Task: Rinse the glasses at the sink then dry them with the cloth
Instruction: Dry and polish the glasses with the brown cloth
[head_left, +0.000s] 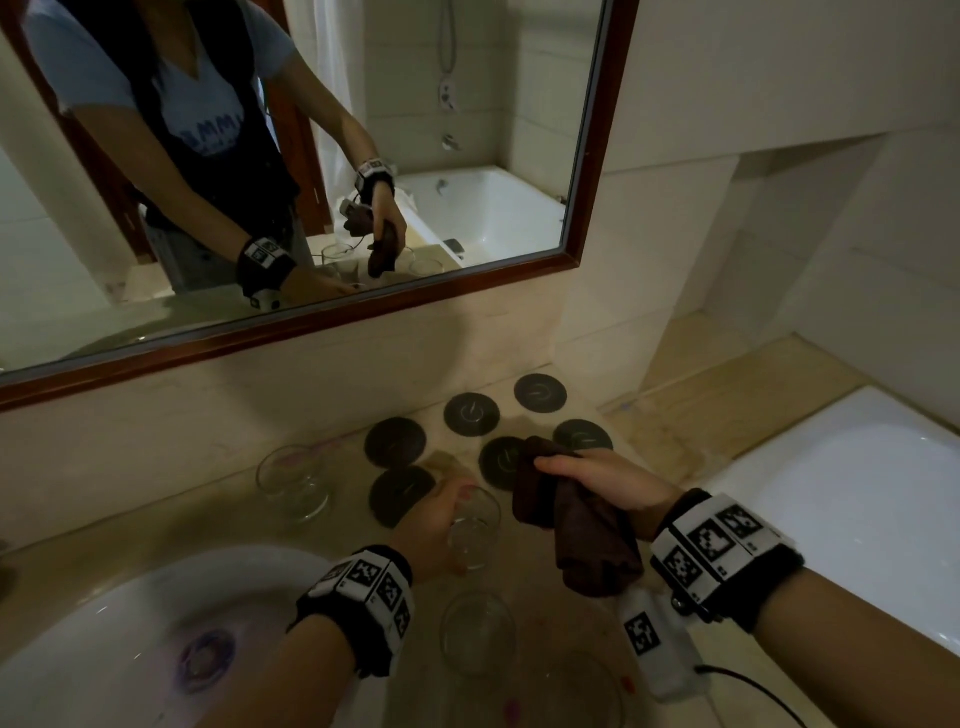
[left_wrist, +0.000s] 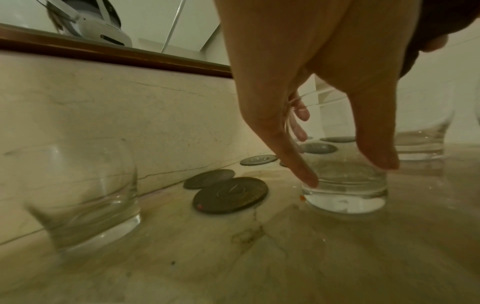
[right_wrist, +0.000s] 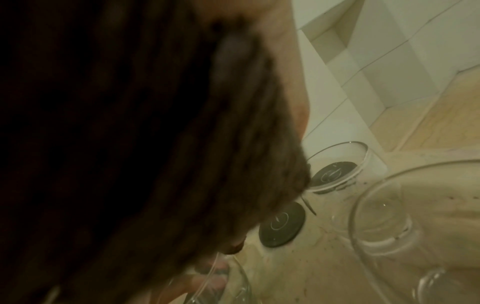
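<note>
My left hand (head_left: 441, 512) reaches down from above and grips a clear glass (head_left: 474, 538) that stands on the marble counter (head_left: 524, 582). In the left wrist view its fingers (left_wrist: 298, 164) wrap the glass (left_wrist: 344, 191), whose base touches the counter. My right hand (head_left: 587, 475) holds a bunched dark brown cloth (head_left: 576, 545) just right of that glass, in the air. The cloth (right_wrist: 130, 144) fills most of the right wrist view. Three more clear glasses stand around: back left (head_left: 293, 480), near front (head_left: 478, 631) and bottom edge (head_left: 576, 691).
The white sink (head_left: 130, 623) lies at the lower left. Several dark round coasters (head_left: 471, 414) are spread on the counter behind the hands. A white bathtub (head_left: 857, 493) borders the counter on the right. A framed mirror (head_left: 311, 332) hangs on the wall behind.
</note>
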